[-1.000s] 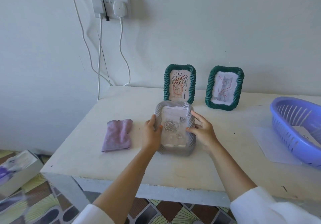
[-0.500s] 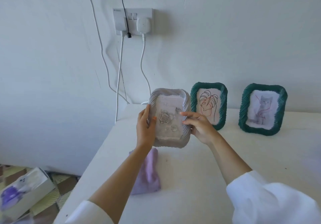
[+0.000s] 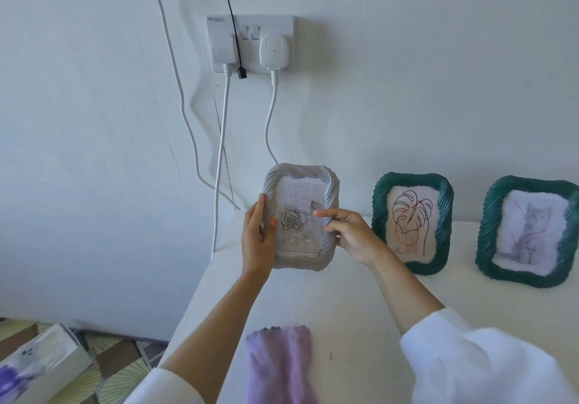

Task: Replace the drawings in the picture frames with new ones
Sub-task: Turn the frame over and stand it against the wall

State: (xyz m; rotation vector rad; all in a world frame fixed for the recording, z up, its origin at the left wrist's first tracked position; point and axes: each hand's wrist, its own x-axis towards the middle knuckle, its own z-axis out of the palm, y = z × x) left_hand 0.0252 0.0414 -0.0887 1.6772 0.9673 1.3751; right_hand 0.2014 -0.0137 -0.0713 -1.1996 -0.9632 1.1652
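I hold the grey frame (image 3: 300, 217) upright in front of me, at the back left corner of the worktop (image 3: 351, 306), close to the wall. My left hand (image 3: 257, 240) has its grip around the left edge of the frame, thumb on the front and the other fingers behind it, where I cannot see them. My right hand (image 3: 347, 231) takes the right edge between the thumb and curled fingers, while the forefinger reaches out over the rose picture inside. I cannot tell if the bottom of the frame already touches the worktop or hangs just above it. To the right stand two green frames: the nearer one (image 3: 413, 223) shows a leaf drawing, the farther one (image 3: 529, 231) a cat drawing, both leaning against the wall. A purple cloth (image 3: 280, 364) lies on the worktop near me. I judge that this step is the handling of the grey frame, either to stand it beside the green ones or to open it. For the next move I need a firm hold on both edges and a slow, careful motion, because the frame looks rigid and may tip over.
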